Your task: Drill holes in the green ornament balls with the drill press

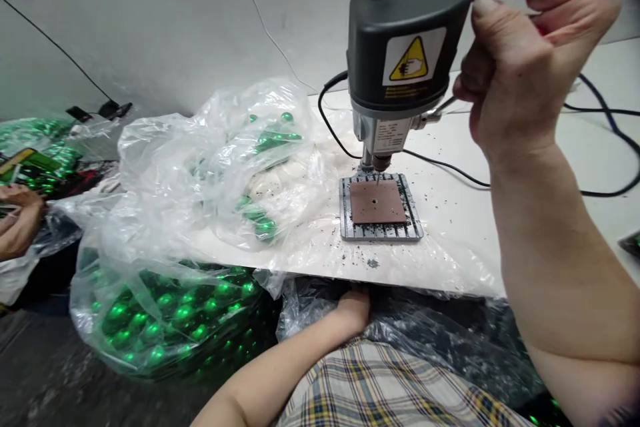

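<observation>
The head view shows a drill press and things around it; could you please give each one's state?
Drill press: upright
Brown plate: lying flat, pierced
Dark bits: scattered
Lower bag: filled with green balls
Upper plastic: crumpled
Right hand: raised at the drill press
Left hand: partly hidden

The white counter (465,137) bears a bench drill press (367,80), dark shavings (373,263) scattered round its slotted base (383,232), a black cord (450,165) and clear plastic bagging (165,147) with green baubles (265,228) showing through.
</observation>
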Demonstrator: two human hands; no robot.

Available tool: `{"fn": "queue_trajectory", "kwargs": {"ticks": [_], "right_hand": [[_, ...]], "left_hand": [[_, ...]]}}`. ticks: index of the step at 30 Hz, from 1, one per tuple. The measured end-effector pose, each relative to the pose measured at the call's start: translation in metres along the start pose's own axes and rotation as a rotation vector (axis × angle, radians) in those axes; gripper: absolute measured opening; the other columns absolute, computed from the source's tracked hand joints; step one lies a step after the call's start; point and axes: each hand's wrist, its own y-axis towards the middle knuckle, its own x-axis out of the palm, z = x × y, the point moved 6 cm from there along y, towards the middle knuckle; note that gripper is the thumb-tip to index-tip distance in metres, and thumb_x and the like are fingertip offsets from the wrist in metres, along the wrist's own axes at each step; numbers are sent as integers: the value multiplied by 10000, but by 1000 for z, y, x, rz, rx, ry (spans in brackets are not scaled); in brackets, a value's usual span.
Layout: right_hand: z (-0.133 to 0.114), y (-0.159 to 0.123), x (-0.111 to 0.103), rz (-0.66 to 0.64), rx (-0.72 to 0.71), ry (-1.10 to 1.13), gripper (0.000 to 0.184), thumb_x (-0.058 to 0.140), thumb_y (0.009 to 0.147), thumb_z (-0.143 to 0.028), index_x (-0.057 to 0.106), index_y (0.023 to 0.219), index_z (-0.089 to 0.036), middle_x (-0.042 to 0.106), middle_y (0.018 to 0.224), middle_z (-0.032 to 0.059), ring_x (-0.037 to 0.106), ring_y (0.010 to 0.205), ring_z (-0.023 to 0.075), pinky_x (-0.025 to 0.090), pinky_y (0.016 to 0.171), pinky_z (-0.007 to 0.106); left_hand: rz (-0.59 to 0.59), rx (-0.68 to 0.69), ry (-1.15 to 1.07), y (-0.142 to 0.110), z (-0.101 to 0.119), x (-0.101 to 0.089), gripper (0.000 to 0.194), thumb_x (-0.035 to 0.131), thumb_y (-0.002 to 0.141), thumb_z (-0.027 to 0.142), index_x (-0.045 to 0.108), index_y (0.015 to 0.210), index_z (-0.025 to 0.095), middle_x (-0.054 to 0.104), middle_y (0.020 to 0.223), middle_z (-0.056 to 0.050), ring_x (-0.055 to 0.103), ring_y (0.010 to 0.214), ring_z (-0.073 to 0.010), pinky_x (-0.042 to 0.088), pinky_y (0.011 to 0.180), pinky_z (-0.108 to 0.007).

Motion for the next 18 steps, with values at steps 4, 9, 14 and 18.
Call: {"fn": "queue_trajectory", "kwargs": {"ticks": [4,9,14,18], "right_hand": [[-1,-1,-1,-5,35,-21,238,584,813,52,708,801,-150,482,517,-58,391,339,67,203,273,249],[4,0,-3,55,107,-75,299,591,798,86,735,762,-174,460,453,-72,370,309,47,218,288,206],[8,-2,-4,62,139,26,161,676,757,7,749,789,-133,423,410,-83,311,280,41,179,255,208],[7,-4,-2,11,179,45,133,674,741,-69,756,814,-144,429,426,-86,333,309,37,201,267,203]], "left_hand": [[-188,81,89,-34,54,-33,341,712,788,262,737,1109,148,711,1173,-227,692,1050,-383,533,915,-528],[247,263,-196,-37,103,-200,254,599,940,421,715,981,198,755,947,-88,716,901,-222,560,842,-360],[608,-109,98,20,46,-343,63,705,744,128,666,737,177,707,767,-98,689,972,-317,503,922,-417],[766,-142,168,54,24,-408,106,677,728,66,650,752,166,726,928,-168,533,1277,-403,353,1100,-515]]}}
